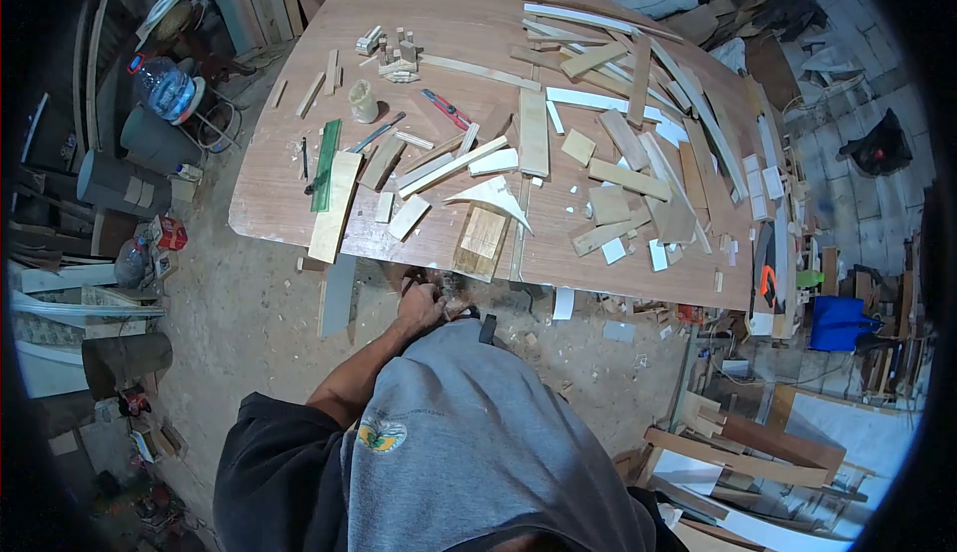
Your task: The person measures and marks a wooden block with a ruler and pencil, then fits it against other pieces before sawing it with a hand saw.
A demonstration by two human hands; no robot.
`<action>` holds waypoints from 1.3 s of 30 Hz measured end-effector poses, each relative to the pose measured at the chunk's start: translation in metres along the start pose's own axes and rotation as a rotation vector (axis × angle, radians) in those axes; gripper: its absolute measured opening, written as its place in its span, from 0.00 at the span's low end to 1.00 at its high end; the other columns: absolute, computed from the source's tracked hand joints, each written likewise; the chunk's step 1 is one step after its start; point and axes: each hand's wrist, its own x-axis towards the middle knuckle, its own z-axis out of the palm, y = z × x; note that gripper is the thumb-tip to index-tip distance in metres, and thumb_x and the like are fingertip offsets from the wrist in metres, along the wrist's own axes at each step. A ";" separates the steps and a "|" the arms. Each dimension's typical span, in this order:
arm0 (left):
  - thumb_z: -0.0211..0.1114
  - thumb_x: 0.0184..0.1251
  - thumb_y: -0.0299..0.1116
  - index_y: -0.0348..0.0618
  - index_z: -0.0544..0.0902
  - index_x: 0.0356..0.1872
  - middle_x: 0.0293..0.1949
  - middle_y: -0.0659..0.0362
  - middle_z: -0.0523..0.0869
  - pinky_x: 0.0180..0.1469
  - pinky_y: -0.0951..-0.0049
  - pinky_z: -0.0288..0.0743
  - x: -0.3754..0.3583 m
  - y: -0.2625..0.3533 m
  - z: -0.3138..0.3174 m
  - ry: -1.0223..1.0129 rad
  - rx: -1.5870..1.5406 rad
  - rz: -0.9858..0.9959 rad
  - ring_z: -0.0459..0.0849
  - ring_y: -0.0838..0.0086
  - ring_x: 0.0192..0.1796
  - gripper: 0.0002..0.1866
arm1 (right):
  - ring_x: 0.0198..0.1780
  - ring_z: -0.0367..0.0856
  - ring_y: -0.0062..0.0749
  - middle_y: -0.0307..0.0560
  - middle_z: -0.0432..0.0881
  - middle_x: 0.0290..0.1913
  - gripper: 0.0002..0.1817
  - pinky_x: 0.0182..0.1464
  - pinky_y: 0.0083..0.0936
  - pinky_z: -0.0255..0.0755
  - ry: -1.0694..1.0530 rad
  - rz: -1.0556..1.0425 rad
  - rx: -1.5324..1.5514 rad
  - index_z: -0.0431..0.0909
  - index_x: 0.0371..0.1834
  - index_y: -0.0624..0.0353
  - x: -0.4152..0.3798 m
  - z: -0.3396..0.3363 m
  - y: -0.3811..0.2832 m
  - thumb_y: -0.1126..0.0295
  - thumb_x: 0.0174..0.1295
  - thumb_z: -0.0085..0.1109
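My left hand point(421, 305) is low in front of my body, just below the near edge of the wooden table point(289, 218). Its fingers look curled around something small and dark that I cannot make out. My right hand does not show; my grey shirt hides that side. Above the left hand, at the table edge, lies a wood block point(482, 232), with a curved, pointed pale piece point(495, 196) just behind it. To the left a long pale board point(335, 205) sticks out over the edge beside a green ruler-like strip point(325, 165).
Wood offcuts, a jar point(363, 102), a red utility knife point(446, 108) and a blue pen-like tool point(379, 132) lie on the table. A handsaw with an orange handle point(769, 285) is at the right edge. Wood scraps litter the floor point(239, 323); a water bottle point(164, 89) stands left.
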 end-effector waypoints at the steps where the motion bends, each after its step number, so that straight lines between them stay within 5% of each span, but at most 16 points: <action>1: 0.70 0.63 0.41 0.36 0.87 0.39 0.39 0.42 0.89 0.54 0.51 0.79 0.000 0.005 -0.004 0.000 0.003 0.000 0.87 0.47 0.46 0.16 | 0.35 0.89 0.38 0.53 0.90 0.36 0.16 0.38 0.38 0.82 -0.003 0.004 -0.005 0.88 0.48 0.51 0.000 0.002 -0.001 0.58 0.60 0.70; 7: 0.69 0.65 0.42 0.33 0.87 0.38 0.42 0.36 0.86 0.50 0.52 0.79 0.021 0.033 -0.026 -0.105 -0.008 0.030 0.85 0.43 0.48 0.18 | 0.34 0.89 0.38 0.52 0.89 0.35 0.16 0.37 0.38 0.82 -0.013 0.052 -0.011 0.87 0.49 0.52 -0.007 0.021 -0.006 0.58 0.60 0.70; 10: 0.71 0.62 0.40 0.37 0.84 0.37 0.40 0.42 0.88 0.51 0.52 0.80 0.039 0.052 -0.041 -0.064 0.009 -0.005 0.87 0.47 0.45 0.15 | 0.34 0.89 0.38 0.52 0.89 0.35 0.16 0.37 0.38 0.82 -0.023 0.091 -0.003 0.87 0.49 0.52 -0.008 0.042 0.005 0.59 0.60 0.70; 13: 0.74 0.57 0.35 0.37 0.81 0.43 0.50 0.43 0.85 0.54 0.53 0.79 0.063 0.060 -0.048 0.012 0.076 0.167 0.83 0.46 0.51 0.17 | 0.30 0.87 0.38 0.51 0.88 0.33 0.16 0.30 0.38 0.81 -0.118 0.224 0.171 0.84 0.54 0.52 -0.023 0.045 -0.002 0.62 0.63 0.69; 17: 0.78 0.48 0.31 0.38 0.73 0.60 0.64 0.47 0.74 0.60 0.52 0.78 0.094 0.081 -0.055 0.012 0.273 0.420 0.73 0.43 0.62 0.35 | 0.26 0.86 0.39 0.50 0.87 0.32 0.15 0.25 0.39 0.79 -0.124 0.276 0.253 0.83 0.53 0.51 -0.039 0.062 0.018 0.64 0.65 0.68; 19: 0.79 0.47 0.31 0.38 0.71 0.64 0.68 0.47 0.71 0.61 0.50 0.77 0.107 0.083 -0.056 -0.032 0.312 0.499 0.71 0.43 0.65 0.40 | 0.25 0.85 0.38 0.49 0.87 0.33 0.15 0.26 0.38 0.79 -0.139 0.188 0.085 0.84 0.54 0.50 -0.052 0.065 0.014 0.63 0.65 0.69; 20: 0.79 0.46 0.32 0.38 0.69 0.66 0.70 0.48 0.69 0.62 0.49 0.77 0.115 0.079 -0.052 -0.037 0.370 0.539 0.69 0.43 0.66 0.43 | 0.33 0.88 0.41 0.50 0.89 0.38 0.17 0.34 0.39 0.82 -0.193 0.454 0.211 0.84 0.54 0.50 -0.060 0.060 0.008 0.60 0.64 0.69; 23: 0.80 0.46 0.33 0.38 0.67 0.68 0.72 0.48 0.67 0.63 0.47 0.77 0.129 0.078 -0.051 -0.107 0.495 0.625 0.67 0.43 0.69 0.45 | 0.45 0.89 0.46 0.53 0.90 0.45 0.16 0.42 0.43 0.81 -0.175 0.508 0.127 0.86 0.51 0.52 -0.069 0.074 0.026 0.60 0.63 0.68; 27: 0.81 0.46 0.37 0.39 0.69 0.67 0.72 0.50 0.68 0.65 0.48 0.77 0.136 0.085 -0.054 -0.205 0.603 0.615 0.65 0.45 0.71 0.45 | 0.49 0.88 0.49 0.53 0.89 0.49 0.20 0.48 0.42 0.81 -0.105 0.611 0.279 0.85 0.53 0.52 -0.072 0.097 0.069 0.56 0.60 0.72; 29: 0.82 0.47 0.39 0.40 0.70 0.67 0.72 0.51 0.68 0.65 0.48 0.77 0.137 0.089 -0.055 -0.227 0.627 0.604 0.65 0.46 0.72 0.44 | 0.49 0.88 0.47 0.53 0.89 0.49 0.19 0.48 0.41 0.81 -0.088 0.588 0.239 0.85 0.53 0.52 -0.064 0.119 0.103 0.58 0.61 0.72; 32: 0.82 0.47 0.43 0.41 0.72 0.66 0.73 0.51 0.68 0.68 0.49 0.75 0.144 0.087 -0.053 -0.238 0.647 0.610 0.64 0.48 0.74 0.44 | 0.48 0.88 0.44 0.54 0.89 0.49 0.18 0.49 0.38 0.81 0.006 0.691 0.429 0.85 0.53 0.53 -0.089 0.072 0.024 0.61 0.61 0.72; 39: 0.82 0.45 0.49 0.41 0.73 0.67 0.71 0.48 0.71 0.72 0.49 0.67 0.150 0.091 -0.059 -0.266 0.538 0.602 0.67 0.46 0.72 0.47 | 0.48 0.88 0.43 0.53 0.89 0.47 0.17 0.49 0.37 0.81 0.085 0.553 0.348 0.86 0.51 0.54 -0.072 0.105 0.062 0.64 0.60 0.72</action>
